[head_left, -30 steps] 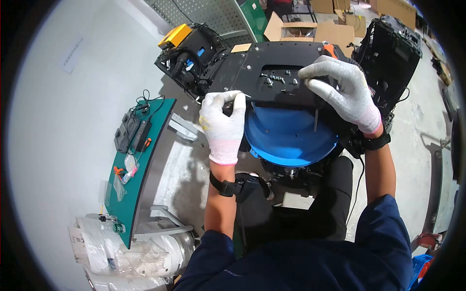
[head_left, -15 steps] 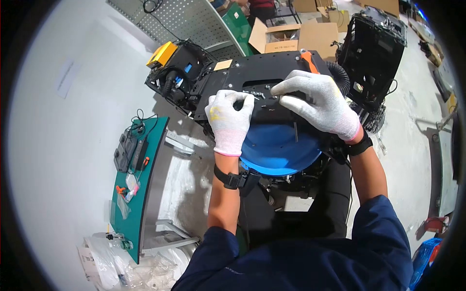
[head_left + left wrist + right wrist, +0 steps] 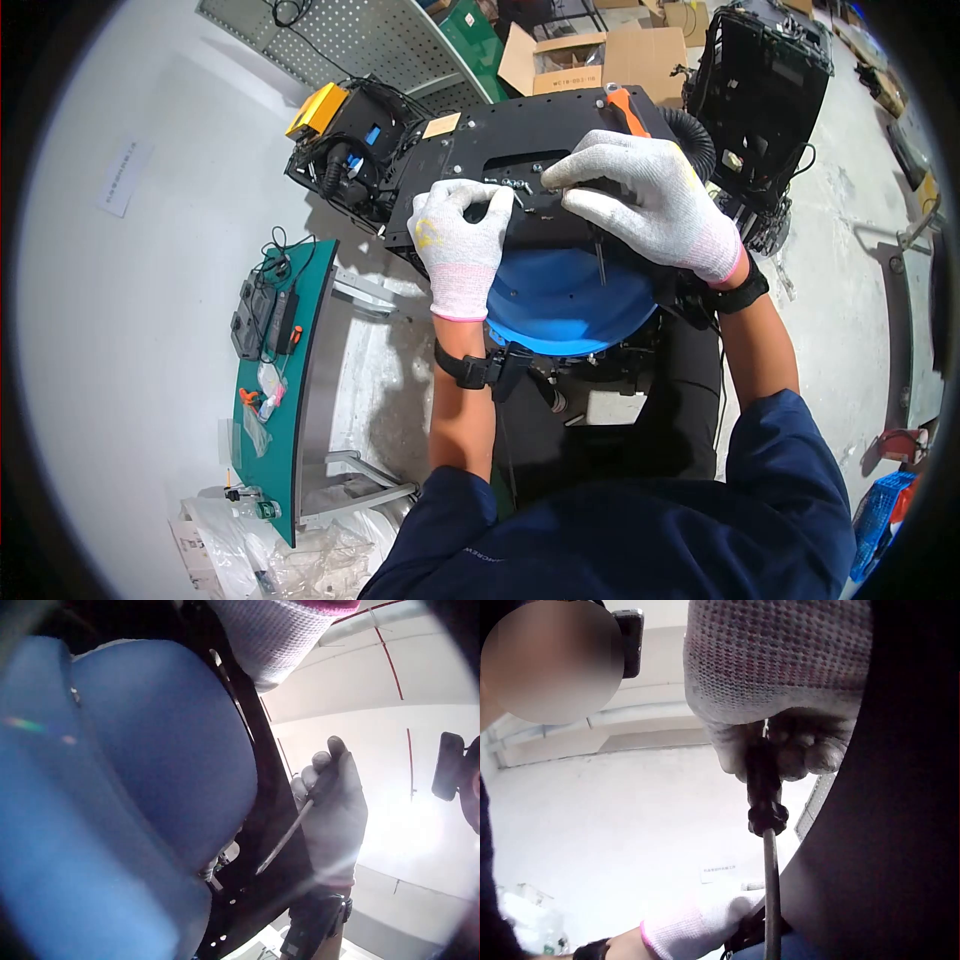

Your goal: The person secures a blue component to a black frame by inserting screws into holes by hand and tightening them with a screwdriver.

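Both hands wear white knit gloves over a black metal panel (image 3: 480, 135) with a sunken area. My left hand (image 3: 460, 230) pinches a thin light-coloured piece (image 3: 518, 199) between thumb and forefinger, beside several small bolts (image 3: 515, 184) in the recess. My right hand (image 3: 650, 195) holds a screwdriver (image 3: 765, 784) in its curled lower fingers. The screwdriver's metal shaft points down in the right wrist view. Thumb and forefinger of that hand reach toward the bolts, tips close together. Below the panel sits a blue curved shell (image 3: 570, 300), filling much of the left wrist view.
An orange-handled tool (image 3: 627, 108) lies at the panel's far right. Black machine units flank it, one carrying a yellow box (image 3: 317, 110). At left stands a green-topped table (image 3: 313, 300) with tools and bags. Cardboard boxes (image 3: 640, 65) lie behind, near a perforated metal panel (image 3: 350, 45).
The head view has shifted. My left hand has moved from the panel's left front edge to right beside the bolts. The right hand stays near them, still holding the screwdriver.
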A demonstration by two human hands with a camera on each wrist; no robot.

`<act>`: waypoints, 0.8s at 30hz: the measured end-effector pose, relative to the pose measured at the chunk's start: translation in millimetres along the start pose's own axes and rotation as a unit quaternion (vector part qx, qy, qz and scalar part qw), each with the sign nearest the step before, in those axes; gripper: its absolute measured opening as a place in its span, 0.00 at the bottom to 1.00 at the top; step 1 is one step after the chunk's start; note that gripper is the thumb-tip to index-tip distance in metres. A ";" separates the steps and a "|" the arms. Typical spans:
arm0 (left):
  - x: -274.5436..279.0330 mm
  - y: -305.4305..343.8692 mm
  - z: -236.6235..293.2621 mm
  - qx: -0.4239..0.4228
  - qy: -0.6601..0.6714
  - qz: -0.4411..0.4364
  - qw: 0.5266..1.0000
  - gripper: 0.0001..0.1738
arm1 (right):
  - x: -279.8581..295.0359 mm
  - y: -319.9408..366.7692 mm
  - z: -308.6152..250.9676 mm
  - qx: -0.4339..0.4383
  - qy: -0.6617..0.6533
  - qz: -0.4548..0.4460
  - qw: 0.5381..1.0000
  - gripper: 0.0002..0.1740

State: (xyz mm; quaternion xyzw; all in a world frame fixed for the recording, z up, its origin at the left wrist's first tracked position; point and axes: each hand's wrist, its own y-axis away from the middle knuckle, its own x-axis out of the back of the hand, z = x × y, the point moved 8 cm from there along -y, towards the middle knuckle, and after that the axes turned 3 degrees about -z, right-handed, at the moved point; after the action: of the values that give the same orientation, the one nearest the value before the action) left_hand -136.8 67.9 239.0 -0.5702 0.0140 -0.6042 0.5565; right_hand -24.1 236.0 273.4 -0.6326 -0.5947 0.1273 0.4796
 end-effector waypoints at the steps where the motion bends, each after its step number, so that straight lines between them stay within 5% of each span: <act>1: 0.4 0.1 0.5 -0.003 -0.001 0.004 1.000 0.10 | 0.3 -0.2 -0.9 0.000 0.000 0.000 1.000 0.10; 9: 1.6 10.3 -3.3 -0.025 -0.009 0.065 0.998 0.04 | 2.4 0.2 -1.0 -0.019 0.024 0.011 0.999 0.10; 15: 19.4 86.3 -17.5 -0.065 0.139 0.256 0.954 0.09 | -2.2 2.7 9.3 -0.022 0.069 0.017 0.997 0.12; 20: -22.6 121.1 -54.6 -0.002 0.204 0.140 0.969 0.17 | 0.1 6.7 11.7 -0.076 0.062 0.029 0.995 0.14; 24: -26.9 128.8 -65.8 0.007 0.228 0.132 0.965 0.18 | 4.1 7.1 8.6 -0.136 0.083 0.064 0.985 0.15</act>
State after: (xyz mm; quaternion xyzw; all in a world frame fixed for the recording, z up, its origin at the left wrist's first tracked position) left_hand -105.8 -3.2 114.0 -0.4061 0.2113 -0.6395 0.6177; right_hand -24.8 244.6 265.3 -0.7371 -0.5230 0.0226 0.4274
